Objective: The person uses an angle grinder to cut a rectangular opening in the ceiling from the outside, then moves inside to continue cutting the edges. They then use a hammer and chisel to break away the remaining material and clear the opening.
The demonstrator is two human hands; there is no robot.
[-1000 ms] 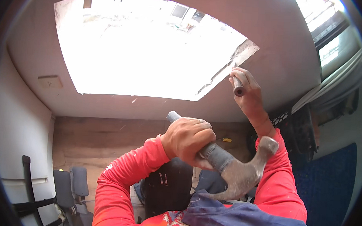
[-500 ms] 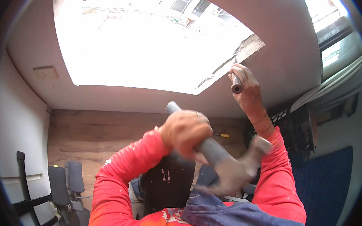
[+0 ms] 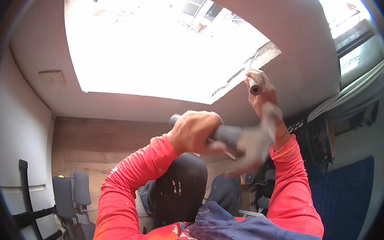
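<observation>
My left hand [image 3: 196, 131] is wrapped round the grey handle of a hammer [image 3: 229, 136]. The hammer's head is smeared by motion and lies just below my right wrist, in front of the forearm. My right hand [image 3: 263, 87] grips a metal chisel [image 3: 255, 89] whose round butt end faces me. Its far end points at the broken lower right edge of the wall opening [image 3: 265, 54]. The chisel's tip is hidden by my fingers and the glare. A gap separates the hammer head from the chisel's butt.
A white wall [image 3: 136, 108] with a socket plate [image 3: 52, 76] surrounds the bright opening. Below lies a wooden floor [image 3: 95, 136]. Grey padded equipment [image 3: 82, 190] stands at left, with a white cabinet [image 3: 20, 132] behind. A curtain [image 3: 354, 96] and dark items [image 3: 319, 139] are at right.
The hammer head has swung upward toward the chisel, and its handle is now closer to level. My right hand and the chisel stay nearly in place.
</observation>
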